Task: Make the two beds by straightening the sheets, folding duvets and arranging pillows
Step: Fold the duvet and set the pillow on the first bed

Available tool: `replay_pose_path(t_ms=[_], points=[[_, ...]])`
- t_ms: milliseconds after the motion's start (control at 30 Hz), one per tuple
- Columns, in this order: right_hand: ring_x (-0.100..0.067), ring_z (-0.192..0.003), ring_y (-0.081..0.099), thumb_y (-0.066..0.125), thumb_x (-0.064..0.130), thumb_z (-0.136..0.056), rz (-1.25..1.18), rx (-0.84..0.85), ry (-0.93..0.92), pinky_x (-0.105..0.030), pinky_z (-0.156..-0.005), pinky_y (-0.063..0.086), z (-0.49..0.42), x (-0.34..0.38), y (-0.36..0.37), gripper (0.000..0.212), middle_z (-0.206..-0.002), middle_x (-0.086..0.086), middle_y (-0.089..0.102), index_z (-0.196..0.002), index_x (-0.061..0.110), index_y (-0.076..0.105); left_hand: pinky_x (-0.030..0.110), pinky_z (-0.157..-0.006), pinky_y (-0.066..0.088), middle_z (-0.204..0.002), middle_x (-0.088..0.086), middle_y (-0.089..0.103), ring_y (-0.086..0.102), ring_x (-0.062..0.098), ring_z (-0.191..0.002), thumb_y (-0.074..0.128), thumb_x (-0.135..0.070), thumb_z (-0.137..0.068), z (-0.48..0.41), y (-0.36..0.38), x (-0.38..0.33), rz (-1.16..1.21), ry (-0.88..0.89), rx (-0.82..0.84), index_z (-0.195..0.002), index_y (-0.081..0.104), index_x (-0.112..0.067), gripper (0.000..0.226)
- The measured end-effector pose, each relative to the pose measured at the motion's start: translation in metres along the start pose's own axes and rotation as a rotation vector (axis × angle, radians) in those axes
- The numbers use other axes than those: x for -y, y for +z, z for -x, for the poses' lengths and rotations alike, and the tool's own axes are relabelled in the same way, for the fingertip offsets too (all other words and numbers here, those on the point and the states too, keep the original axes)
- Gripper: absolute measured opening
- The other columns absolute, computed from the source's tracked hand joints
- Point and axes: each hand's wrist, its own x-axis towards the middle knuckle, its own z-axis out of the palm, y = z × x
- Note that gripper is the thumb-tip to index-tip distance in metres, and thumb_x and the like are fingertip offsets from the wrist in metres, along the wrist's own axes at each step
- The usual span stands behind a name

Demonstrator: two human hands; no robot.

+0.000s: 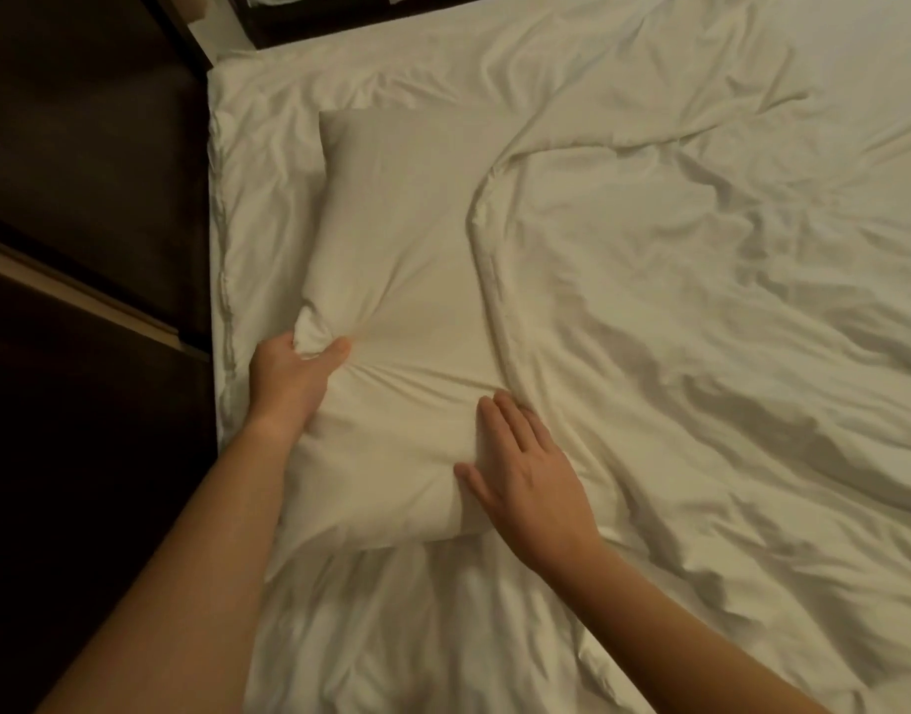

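A white pillow (407, 260) lies lengthways on the left part of the bed, on top of white bedding. My left hand (288, 378) is shut on a bunched fold at the pillow's left edge. My right hand (525, 466) rests flat, fingers apart, on the pillow's near right corner where it meets the duvet. The crumpled white duvet (700, 327) covers the right side of the bed, its curved edge overlapping the pillow's right side. A wrinkled white sheet (267, 198) shows along the bed's left edge.
Dark floor or furniture (82, 172) runs along the left of the bed, with a pale wooden strip (82, 296) crossing it. A dark gap (340, 18) lies beyond the bed's far edge, with white fabric of another bed just visible at the top.
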Motion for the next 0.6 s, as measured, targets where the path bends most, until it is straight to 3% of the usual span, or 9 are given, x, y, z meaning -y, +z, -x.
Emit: replay_pose_path(t_ms=[133, 367, 600], points=[[-0.026, -0.153, 0.012, 0.031, 0.063, -0.101, 0.049, 0.045, 0.085, -0.039, -0.126, 0.012, 0.005, -0.008, 0.015, 0.076, -0.165, -0.006, 0.021, -0.158, 0.015, 0.017, 0.038, -0.089, 0.058, -0.094, -0.001, 0.077, 0.073, 0.021, -0.094, 0.088, -0.03, -0.08, 0.024, -0.035, 0.035, 0.074, -0.104, -0.026, -0.092, 0.075, -0.025, 0.019], [-0.028, -0.15, 0.017, 0.028, 0.067, -0.098, -0.024, 0.134, 0.091, -0.039, -0.124, 0.017, 0.002, 0.001, 0.023, 0.08, -0.165, -0.002, 0.02, -0.159, 0.016, 0.015, 0.043, -0.087, 0.058, -0.094, 0.003, 0.077, 0.073, 0.026, -0.093, 0.088, -0.031, -0.081, 0.071, -0.093, 0.105, 0.07, -0.274, -0.081, -0.092, 0.075, -0.021, 0.019], [-0.034, -0.141, 0.036, 0.043, 0.075, -0.089, -0.334, 0.195, 0.346, -0.046, -0.116, 0.031, -0.026, 0.005, 0.049, 0.091, -0.158, -0.008, 0.035, -0.153, 0.014, 0.024, 0.042, -0.094, 0.056, -0.108, 0.005, 0.075, 0.07, 0.028, -0.101, 0.082, -0.036, -0.086, 0.09, -0.101, 0.142, 0.115, -0.45, 0.053, -0.121, 0.071, -0.022, 0.04]])
